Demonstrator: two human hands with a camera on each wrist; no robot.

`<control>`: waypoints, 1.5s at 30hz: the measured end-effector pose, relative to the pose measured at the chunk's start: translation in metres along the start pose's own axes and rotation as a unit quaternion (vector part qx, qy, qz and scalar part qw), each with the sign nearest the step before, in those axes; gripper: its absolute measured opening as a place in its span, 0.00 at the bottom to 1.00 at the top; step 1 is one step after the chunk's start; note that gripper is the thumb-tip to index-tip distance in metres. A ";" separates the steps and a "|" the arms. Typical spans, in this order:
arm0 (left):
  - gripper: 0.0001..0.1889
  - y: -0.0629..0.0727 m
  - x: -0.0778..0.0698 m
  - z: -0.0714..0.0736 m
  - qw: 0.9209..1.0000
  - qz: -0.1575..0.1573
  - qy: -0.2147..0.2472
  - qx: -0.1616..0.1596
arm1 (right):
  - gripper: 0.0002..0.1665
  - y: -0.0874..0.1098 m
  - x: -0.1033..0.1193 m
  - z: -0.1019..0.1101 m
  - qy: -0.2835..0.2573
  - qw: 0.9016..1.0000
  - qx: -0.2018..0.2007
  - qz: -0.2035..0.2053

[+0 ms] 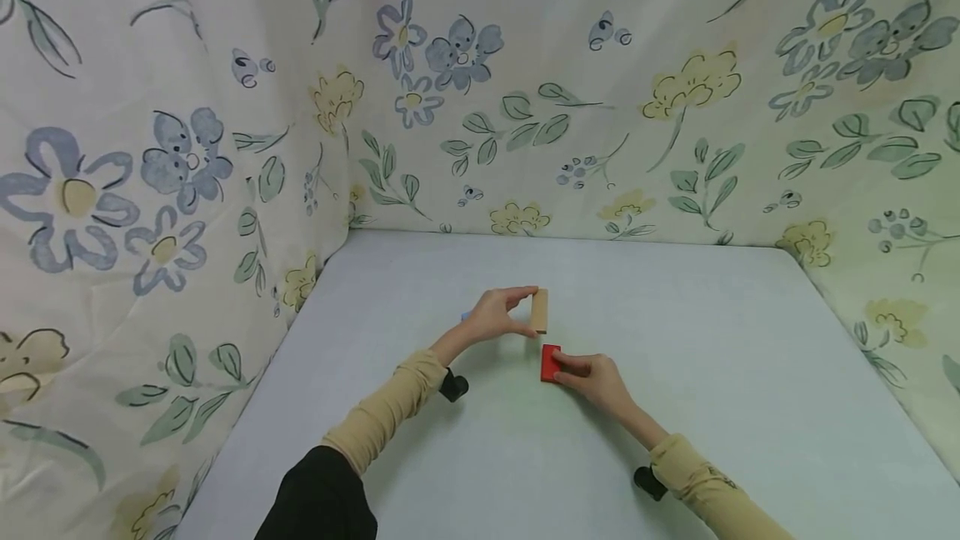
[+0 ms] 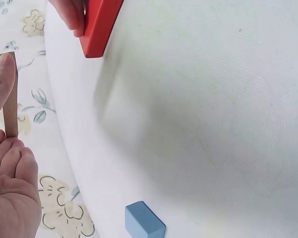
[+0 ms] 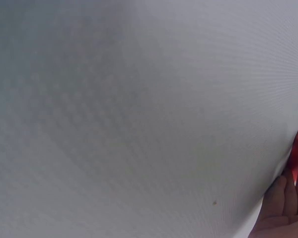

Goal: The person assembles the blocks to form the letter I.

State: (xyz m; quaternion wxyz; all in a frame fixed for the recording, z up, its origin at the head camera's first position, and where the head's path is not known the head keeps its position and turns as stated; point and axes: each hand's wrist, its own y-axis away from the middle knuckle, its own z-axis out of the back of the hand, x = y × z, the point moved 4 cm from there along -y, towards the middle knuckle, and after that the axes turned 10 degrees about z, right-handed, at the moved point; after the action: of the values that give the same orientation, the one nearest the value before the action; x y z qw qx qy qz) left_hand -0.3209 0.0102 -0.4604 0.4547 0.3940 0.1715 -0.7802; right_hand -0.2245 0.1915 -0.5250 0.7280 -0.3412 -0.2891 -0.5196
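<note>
The left hand [image 1: 491, 315] pinches a tan block [image 1: 540, 311], thumb at one end and fingers at the other, and the right hand [image 1: 596, 380] pinches a red block [image 1: 548, 363]. The two blocks are close but not touching, the red one nearer the person. A blue block [image 2: 143, 220] sits on the white table [image 1: 675, 315] by the left hand (which mostly hides it in the head view).

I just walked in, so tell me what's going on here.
A person is handling blocks at a white table. The left hand pinches a flat, wood-coloured rectangular block; the right hand grips a flat red rectangular block, nearer the person. Those two blocks look apart. A blue rectangular block sits on the table, held by neither hand and mostly hidden in the head view.
</note>
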 end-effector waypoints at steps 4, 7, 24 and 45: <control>0.42 -0.001 -0.001 0.000 1.000 -0.004 0.000 -0.002 | 0.23 0.000 -0.001 0.000 0.001 1.000 0.001 0.000; 0.42 -0.002 -0.001 0.000 1.000 -0.003 0.001 -0.002 | 0.22 0.000 -0.001 -0.001 -0.008 1.000 0.002 0.001; 0.42 -0.012 0.002 -0.018 1.000 0.014 0.004 -0.004 | 0.22 0.000 -0.001 -0.001 -0.010 1.000 0.000 0.007; 0.40 -0.022 0.010 -0.034 0.998 0.044 -0.045 -0.019 | 0.22 0.001 -0.001 -0.001 -0.020 1.000 -0.008 0.015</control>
State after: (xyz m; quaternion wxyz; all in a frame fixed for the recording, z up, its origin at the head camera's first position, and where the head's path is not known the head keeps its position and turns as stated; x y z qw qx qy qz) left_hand -0.3266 0.0374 -0.4915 0.5034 0.3567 0.1477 -0.7731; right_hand -0.2239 0.1916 -0.5266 0.7267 -0.3617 -0.2947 -0.5042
